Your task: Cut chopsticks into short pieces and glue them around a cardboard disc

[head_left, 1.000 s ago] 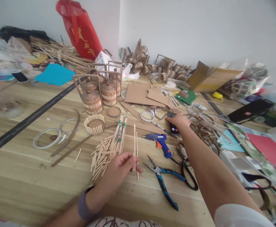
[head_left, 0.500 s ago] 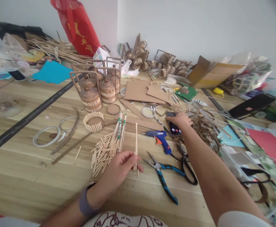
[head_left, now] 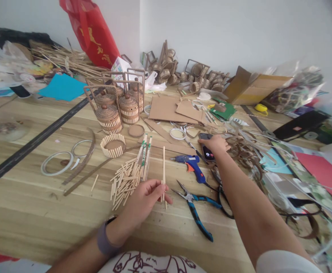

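on the table (head_left: 26, 212), left hand (head_left: 143, 201) pinches sticks (head_left: 163, 167), right hand (head_left: 217, 144) lies open on phone (head_left: 208, 153).

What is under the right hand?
A phone lies on the table under the right hand. Part of its dark screen shows; the hand covers the rest.

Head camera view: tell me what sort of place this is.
Likely a handicraft workbench: a wooden table crowded with small lidded baskets, a pile of cut sticks, a blue glue gun and pliers. The left hand pinches long sticks.
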A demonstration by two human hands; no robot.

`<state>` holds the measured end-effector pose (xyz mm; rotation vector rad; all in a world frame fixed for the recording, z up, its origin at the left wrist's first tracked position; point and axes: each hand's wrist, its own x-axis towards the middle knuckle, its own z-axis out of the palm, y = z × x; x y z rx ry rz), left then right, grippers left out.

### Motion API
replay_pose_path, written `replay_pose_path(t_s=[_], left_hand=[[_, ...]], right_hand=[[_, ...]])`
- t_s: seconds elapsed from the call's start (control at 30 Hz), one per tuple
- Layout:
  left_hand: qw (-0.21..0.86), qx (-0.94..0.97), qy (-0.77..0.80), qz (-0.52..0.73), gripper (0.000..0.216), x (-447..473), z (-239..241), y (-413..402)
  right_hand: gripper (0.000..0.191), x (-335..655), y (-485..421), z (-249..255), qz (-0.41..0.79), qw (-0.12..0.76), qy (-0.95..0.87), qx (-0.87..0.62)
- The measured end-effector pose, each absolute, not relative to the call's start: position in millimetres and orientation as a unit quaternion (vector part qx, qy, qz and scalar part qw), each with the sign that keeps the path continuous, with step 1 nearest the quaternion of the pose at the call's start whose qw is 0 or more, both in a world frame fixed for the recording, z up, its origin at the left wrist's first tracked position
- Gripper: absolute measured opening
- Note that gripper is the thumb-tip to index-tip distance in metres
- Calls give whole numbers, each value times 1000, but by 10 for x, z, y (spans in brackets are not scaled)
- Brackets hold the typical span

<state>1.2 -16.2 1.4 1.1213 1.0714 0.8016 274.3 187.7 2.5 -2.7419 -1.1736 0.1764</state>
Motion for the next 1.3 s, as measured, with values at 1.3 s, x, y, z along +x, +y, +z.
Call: replay_pose_path(t_s=[1.3], left_hand=[[712, 417, 421, 377, 33, 108, 17, -204]], right_hand=[[18, 1659, -319, 121, 48, 312, -829, -461]])
